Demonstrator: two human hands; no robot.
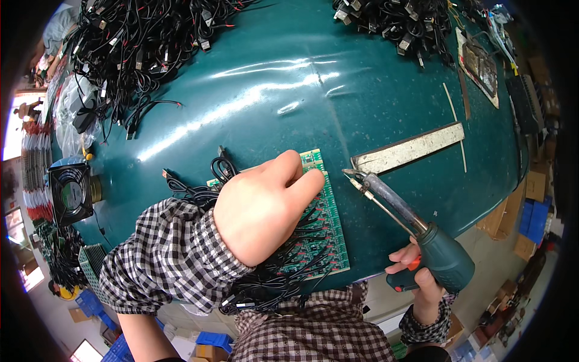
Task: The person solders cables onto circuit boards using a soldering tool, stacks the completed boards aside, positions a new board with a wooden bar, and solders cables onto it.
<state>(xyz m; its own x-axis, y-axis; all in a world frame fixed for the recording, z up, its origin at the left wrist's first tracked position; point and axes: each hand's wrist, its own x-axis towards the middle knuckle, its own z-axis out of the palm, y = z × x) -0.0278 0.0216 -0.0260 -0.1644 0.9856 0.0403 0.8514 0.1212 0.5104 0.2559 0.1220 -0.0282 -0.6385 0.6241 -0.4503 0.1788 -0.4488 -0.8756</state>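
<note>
My right hand grips a dark green soldering gun by its handle, fingers near an orange-red trigger. The gun's metal barrel slants up and left, and its tip stops just right of a green circuit board panel, apart from it. Over the upper part of that panel, my left hand is closed, thumb and forefinger brought together; what they pinch is hidden beneath the hand. Rows of black cables lie across the panel, their ends at its small boards. More cables with USB plugs stick out beyond my left hand.
A worn whitish bar lies on the green mat, close to the gun's tip. Large heaps of black USB cables fill the far left, with another heap at the far right. A small black fan stands at the left edge.
</note>
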